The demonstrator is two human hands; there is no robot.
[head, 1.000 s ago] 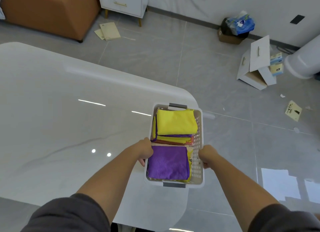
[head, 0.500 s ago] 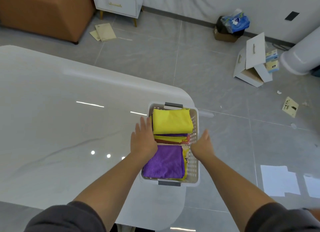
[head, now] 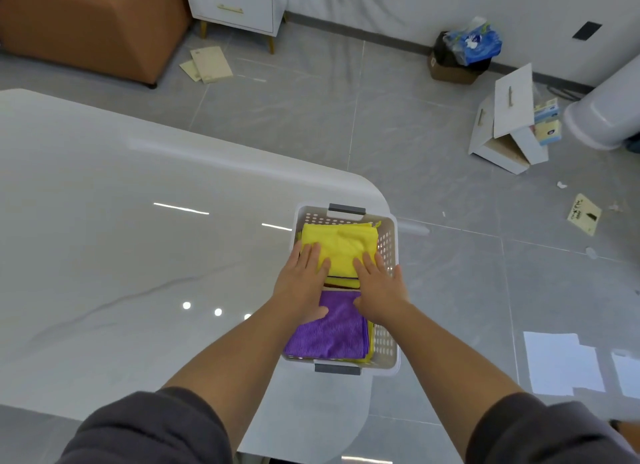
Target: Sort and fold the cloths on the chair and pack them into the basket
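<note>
A white perforated basket [head: 388, 241] with grey handles sits at the right corner of the glossy white table [head: 121, 241]. Inside, a folded yellow cloth [head: 343, 245] tops the far stack and a folded purple cloth [head: 329, 332] tops the near stack. More yellow and orange edges show beneath them. My left hand [head: 303, 283] lies flat with straight fingers on the yellow cloth's left side. My right hand [head: 379, 287] lies flat on its right side, its heel over the purple cloth.
The table edge curves just right of the basket, with grey tiled floor beyond. On the floor are an overturned white drawer box [head: 509, 124], a cardboard box with bags [head: 464, 54], and paper scraps. A brown ottoman [head: 93, 23] and white cabinet [head: 239, 2] stand at the back.
My hands let go of the basket's sides, rose, and came down flat onto the yellow cloth inside. The basket stayed at the table corner.
</note>
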